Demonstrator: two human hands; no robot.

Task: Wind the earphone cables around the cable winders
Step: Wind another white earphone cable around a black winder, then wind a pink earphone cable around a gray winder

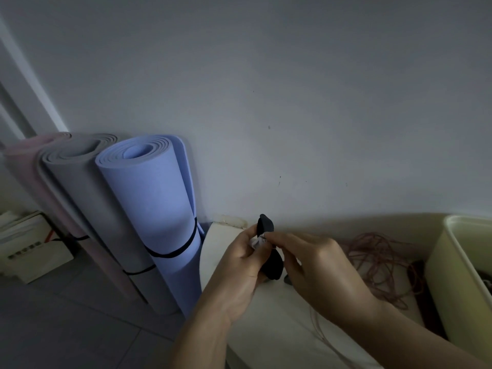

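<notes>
Cable (257,243) looks limp and light, so my left hand (239,267) grips the stiff black winder (267,226) mid-body while my right hand (319,270) pinches the strand close by.

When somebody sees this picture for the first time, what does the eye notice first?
Two hands meet at centre: the left hand grips a black cable winder, and the right hand pinches the white cable at its middle. At left, a blue rolled mat stands against the wall; at right, a tangle of pink cable lies on the white table.
</notes>
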